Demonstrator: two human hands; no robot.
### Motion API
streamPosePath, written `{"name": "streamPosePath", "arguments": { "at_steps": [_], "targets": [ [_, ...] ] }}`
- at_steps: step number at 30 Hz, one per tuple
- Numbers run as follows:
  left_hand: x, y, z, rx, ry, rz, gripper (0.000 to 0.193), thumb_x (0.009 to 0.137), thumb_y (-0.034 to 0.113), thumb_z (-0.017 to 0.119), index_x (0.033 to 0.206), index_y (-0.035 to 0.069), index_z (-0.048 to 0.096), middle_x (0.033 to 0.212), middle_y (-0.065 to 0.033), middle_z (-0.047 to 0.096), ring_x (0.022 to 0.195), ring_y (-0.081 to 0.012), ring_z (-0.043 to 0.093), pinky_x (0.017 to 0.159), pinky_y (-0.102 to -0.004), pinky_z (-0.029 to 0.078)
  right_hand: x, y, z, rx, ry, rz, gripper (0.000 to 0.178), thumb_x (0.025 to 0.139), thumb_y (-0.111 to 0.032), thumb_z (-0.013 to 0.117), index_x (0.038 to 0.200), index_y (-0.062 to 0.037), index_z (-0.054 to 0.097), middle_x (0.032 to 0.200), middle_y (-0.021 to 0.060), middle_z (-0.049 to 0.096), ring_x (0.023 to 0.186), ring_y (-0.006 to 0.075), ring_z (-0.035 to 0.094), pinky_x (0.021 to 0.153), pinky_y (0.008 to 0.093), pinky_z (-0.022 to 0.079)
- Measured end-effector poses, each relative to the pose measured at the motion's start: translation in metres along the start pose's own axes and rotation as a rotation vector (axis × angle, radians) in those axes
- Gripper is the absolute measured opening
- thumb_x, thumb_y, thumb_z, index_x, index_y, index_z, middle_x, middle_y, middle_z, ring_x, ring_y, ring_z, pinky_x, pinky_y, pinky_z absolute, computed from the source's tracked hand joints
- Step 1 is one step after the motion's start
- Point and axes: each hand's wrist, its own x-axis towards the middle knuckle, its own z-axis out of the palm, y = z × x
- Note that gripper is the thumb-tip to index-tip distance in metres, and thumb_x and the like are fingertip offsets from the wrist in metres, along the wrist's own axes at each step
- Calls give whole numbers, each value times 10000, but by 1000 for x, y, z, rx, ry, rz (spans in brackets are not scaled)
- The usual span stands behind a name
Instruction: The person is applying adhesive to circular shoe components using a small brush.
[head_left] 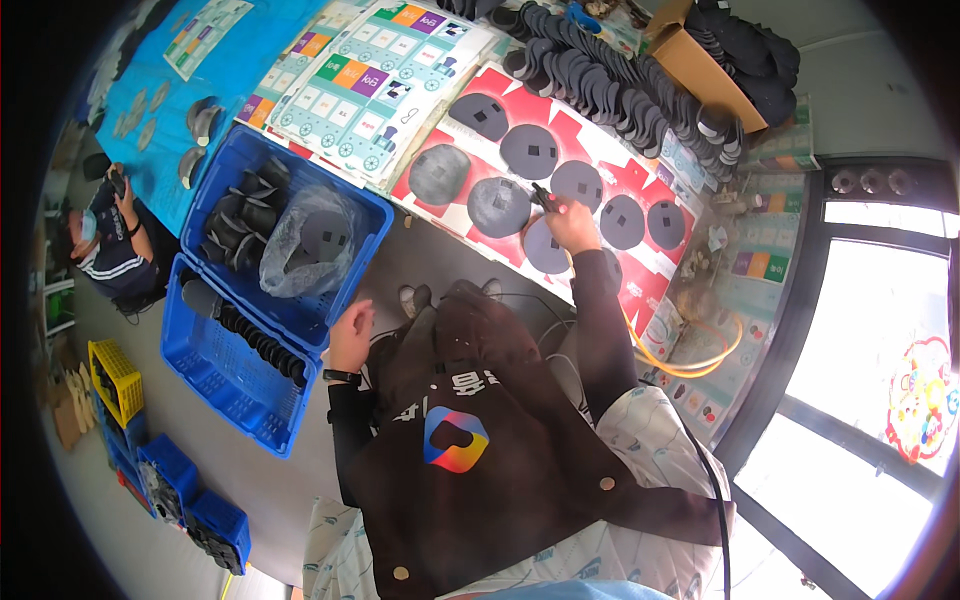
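Grey discs [528, 151] lie unstacked — presumably for individual access; right hand [574, 224] grips black tool [543, 198], left hand [351, 334] empty.

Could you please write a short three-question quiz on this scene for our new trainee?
1. True or false: the left hand is near a blue crate.
2. What does the right hand hold? A) a yellow crate B) a dark tool C) a cardboard box
3. Fill in: the grey discs lie on a red-and-____ sheet.

Key: 1. True; 2. B; 3. white.
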Motion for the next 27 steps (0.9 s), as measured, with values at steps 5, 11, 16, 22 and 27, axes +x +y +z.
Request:
{"name": "streamPosePath", "arguments": {
  "at_steps": [5,11,16,22,27],
  "targets": [
    [-1,-2,9,-35,3,-33,239,1022,142,630,1210,2,678,993,-123,764,884,-185,747,797,-312,571,-22,16,1,-3,-268,5,258,771,-184,658,957,-10,701,786,209,706,770,352,721,717,452,547],
    [7,17,11,-62,15,17,223,996,153,662,1172,22,701,970,-138,755,859,-218,728,764,-331,549,-30,29,13,185,-4,127,247,862,-218,611,957,-17,717,908,307,696,937,506,667,831,537,527],
    [0,3,13,-56,47,-6,218,995,150,661,1172,29,702,965,-130,753,858,-221,727,765,-328,546,-46,18,8,48,-234,142,303,858,-260,626,1049,-57,742,974,276,722,920,470,704,838,509,547],
    [-6,2,13,-28,-36,2,247,1026,139,617,1229,9,671,1010,-123,763,908,-196,751,809,-311,568,-35,-14,13,427,-144,232,325,807,-224,696,1069,-37,740,833,234,731,862,402,740,802,459,558],
    [-13,-5,6,7,6,-14,245,1026,138,618,1227,10,671,1002,-119,764,895,-190,747,807,-312,566,-42,-30,2,-99,-403,43,294,817,-239,689,1001,-13,732,881,261,721,914,448,707,825,472,553]
  ]
}}
